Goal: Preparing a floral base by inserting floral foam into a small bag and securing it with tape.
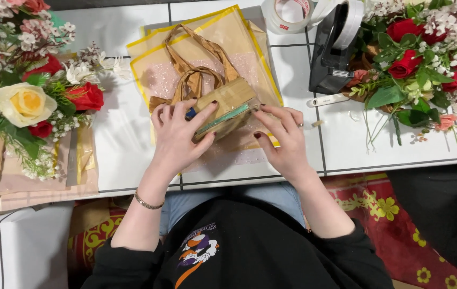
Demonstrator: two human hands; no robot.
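At the centre of the frame both hands close on a small block point(227, 107) wrapped in glossy tan paper, boxy, with a green strip showing along its lower edge. The left hand point(177, 136) lies over the block's left end, fingers spread and curled, fingertips pressing its top face; a small blue thing under them is too hidden to tell. The right hand point(284, 136) meets the block's right end, fingers held close together and laid along the edge, a ring on one. Whether the thumbs grip beneath cannot be seen.

The block sits on a stack of thin, translucent peach sheets point(250, 48) with yellow borders, slightly crinkled, one with a speckled pink patch. A shiny brown ribbon point(193, 64) loops in soft folds above the block; its ends vanish behind the left hand.

All rests on a white tiled table point(121, 144) with dark grout lines. At the left, a bouquet point(25, 101) with red and cream roses, cut off by the frame. At the upper right, a second bouquet point(421, 59) with red roses, partly out of view, beside a black tape dispenser point(333, 53) and a white tape roll point(287, 13) cropped at the top.
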